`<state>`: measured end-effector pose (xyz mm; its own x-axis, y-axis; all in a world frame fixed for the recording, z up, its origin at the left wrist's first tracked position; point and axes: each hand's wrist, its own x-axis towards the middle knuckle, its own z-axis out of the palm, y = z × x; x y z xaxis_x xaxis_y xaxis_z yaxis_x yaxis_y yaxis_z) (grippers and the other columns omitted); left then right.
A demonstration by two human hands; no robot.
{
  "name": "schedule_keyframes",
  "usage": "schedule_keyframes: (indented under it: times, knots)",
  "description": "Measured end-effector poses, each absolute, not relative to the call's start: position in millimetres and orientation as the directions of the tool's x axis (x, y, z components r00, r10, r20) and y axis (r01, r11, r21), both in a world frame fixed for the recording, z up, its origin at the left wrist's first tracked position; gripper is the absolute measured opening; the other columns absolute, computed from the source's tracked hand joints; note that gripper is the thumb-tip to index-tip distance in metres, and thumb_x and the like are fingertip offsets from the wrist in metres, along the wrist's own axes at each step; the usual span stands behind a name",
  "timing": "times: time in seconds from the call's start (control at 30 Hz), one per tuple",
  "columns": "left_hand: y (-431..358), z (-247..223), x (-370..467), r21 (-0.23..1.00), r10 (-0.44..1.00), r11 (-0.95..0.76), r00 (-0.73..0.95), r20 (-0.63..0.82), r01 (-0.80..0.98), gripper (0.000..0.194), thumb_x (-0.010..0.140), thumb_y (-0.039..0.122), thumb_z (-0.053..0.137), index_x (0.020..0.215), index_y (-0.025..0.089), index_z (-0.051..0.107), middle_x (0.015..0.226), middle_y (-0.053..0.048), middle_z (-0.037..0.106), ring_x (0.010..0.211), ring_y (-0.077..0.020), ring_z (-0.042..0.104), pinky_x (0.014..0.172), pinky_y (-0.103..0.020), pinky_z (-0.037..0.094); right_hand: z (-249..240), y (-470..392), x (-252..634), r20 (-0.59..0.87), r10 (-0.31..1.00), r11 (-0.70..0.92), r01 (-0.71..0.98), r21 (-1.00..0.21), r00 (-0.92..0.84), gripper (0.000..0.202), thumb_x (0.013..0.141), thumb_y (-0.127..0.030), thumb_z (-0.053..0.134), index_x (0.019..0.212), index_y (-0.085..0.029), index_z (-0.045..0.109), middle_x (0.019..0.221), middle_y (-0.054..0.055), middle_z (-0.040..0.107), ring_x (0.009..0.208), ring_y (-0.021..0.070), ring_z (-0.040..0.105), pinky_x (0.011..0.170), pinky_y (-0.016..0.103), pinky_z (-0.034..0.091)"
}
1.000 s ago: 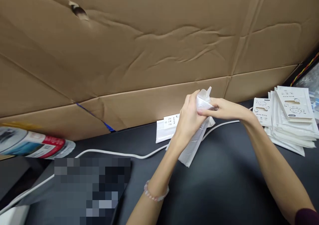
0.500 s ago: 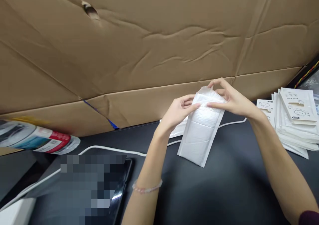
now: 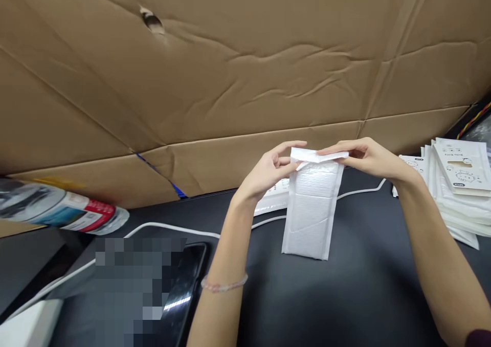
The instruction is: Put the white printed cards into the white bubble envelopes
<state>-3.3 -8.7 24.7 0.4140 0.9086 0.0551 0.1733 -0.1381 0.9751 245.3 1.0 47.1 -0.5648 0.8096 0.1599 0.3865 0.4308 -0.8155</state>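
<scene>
A white padded envelope (image 3: 312, 214) hangs upright over the black table, its top flap folded over toward me. At its upper left corner, my left hand (image 3: 270, 170) pinches the edge between thumb and fingers. My right hand (image 3: 364, 157) grips the flap at the upper right, thumb in front and fingers on top. Behind the envelope lies a white printed packet (image 3: 270, 202), partly covered by it. A bracelet circles my left wrist.
At the right is a stack of white envelopes (image 3: 464, 209) with printed cards (image 3: 466, 165) on it. A cardboard sheet (image 3: 230, 81) stands behind the table (image 3: 356, 285). Left are a bottle (image 3: 88, 214), a white cable (image 3: 172, 228), a dark tablet-like device (image 3: 187, 280) and a white box (image 3: 28, 326).
The envelope's top flap has been folded down, and the envelope hangs straighter. My right hand has lowered and flattened over the flap. The view has shifted slightly.
</scene>
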Motion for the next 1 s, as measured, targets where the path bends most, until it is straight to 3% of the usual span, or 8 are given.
schedule_keyframes:
  times: [0.1,0.17,0.3,0.47,0.67,0.87,1.0]
  knots:
    - [-10.0,27.1,-5.2,0.987,0.866,-0.094,0.5,0.018,0.128,0.061,0.077,0.034,0.074,0.134,0.022,0.055,0.115,-0.007,0.071,0.106,-0.0222,0.066,0.091,-0.033,0.051,49.1,-0.7,246.7,0.132,0.807,0.44,0.436,-0.785,-0.576,0.04,0.084,-0.047,0.064,0.116,-0.025,0.073,0.112,0.006,0.07,0.098,0.0211,0.062,0.078,0.032,0.048]
    - [-11.4,28.8,-5.0,0.989,0.848,-0.077,0.53,-0.001,0.125,0.059,0.076,0.035,0.075,0.131,0.021,0.059,0.123,-0.008,0.068,0.113,-0.0247,0.064,0.097,-0.035,0.049,51.0,-2.2,246.6,0.103,0.803,0.433,0.457,-0.777,-0.587,0.044,0.079,-0.051,0.068,0.115,-0.025,0.073,0.109,0.006,0.069,0.09,0.0192,0.061,0.072,0.03,0.046]
    - [-12.8,28.6,0.7,0.969,0.892,-0.119,0.452,0.009,0.217,0.042,0.083,0.048,0.065,0.112,0.018,0.072,0.107,-0.007,0.074,0.103,-0.0253,0.067,0.09,-0.036,0.052,52.0,-4.6,242.5,0.075,0.808,0.41,0.466,-0.784,-0.584,0.036,0.085,-0.052,0.061,0.102,-0.023,0.074,0.106,0.005,0.068,0.094,0.0191,0.06,0.077,0.03,0.046]
    - [-11.7,22.2,16.6,0.949,0.919,-0.201,0.383,0.097,0.244,0.037,0.083,0.046,0.064,0.103,0.016,0.073,0.097,-0.008,0.076,0.091,-0.0234,0.069,0.078,-0.031,0.053,46.5,-3.6,237.1,0.0,0.834,0.344,0.52,-0.782,-0.551,0.041,0.085,-0.052,0.059,0.112,-0.022,0.063,0.094,0.004,0.068,0.083,0.0176,0.059,0.071,0.028,0.045]
    - [-11.6,18.0,25.2,0.91,0.914,-0.285,0.37,0.163,0.302,0.033,0.083,0.042,0.063,0.104,0.017,0.069,0.101,-0.007,0.074,0.091,-0.0202,0.067,0.078,-0.028,0.051,43.9,-1.5,238.0,-0.027,0.822,0.368,0.566,-0.738,-0.569,0.04,0.082,-0.057,0.059,0.08,-0.018,0.063,0.068,-0.002,0.05,0.063,0.0108,0.041,0.058,0.025,0.031]
    - [-13.5,20.0,24.6,0.786,0.913,-0.333,0.386,0.132,0.52,0.037,0.082,0.052,0.062,0.067,0.017,0.062,0.059,0.002,0.059,0.06,-0.0139,0.056,0.057,-0.025,0.038,41.6,2.3,242.2,-0.091,0.76,0.391,0.565,-0.727,-0.643,0.041,0.081,-0.06,0.059,0.077,-0.019,0.059,0.065,-0.004,0.043,0.06,0.0097,0.034,0.054,0.024,0.026]
    - [-9.1,12.2,12.2,0.73,0.924,-0.319,0.37,0.098,0.604,0.041,0.088,0.057,0.05,0.088,0.021,0.071,0.077,-0.001,0.071,0.077,-0.0202,0.066,0.073,-0.028,0.047,34.3,9.1,259.9,-0.198,0.739,0.371,0.634,-0.678,-0.644,0.042,0.078,-0.059,0.062,0.066,-0.019,0.057,0.064,-0.002,0.046,0.059,0.01,0.037,0.051,0.024,0.03]
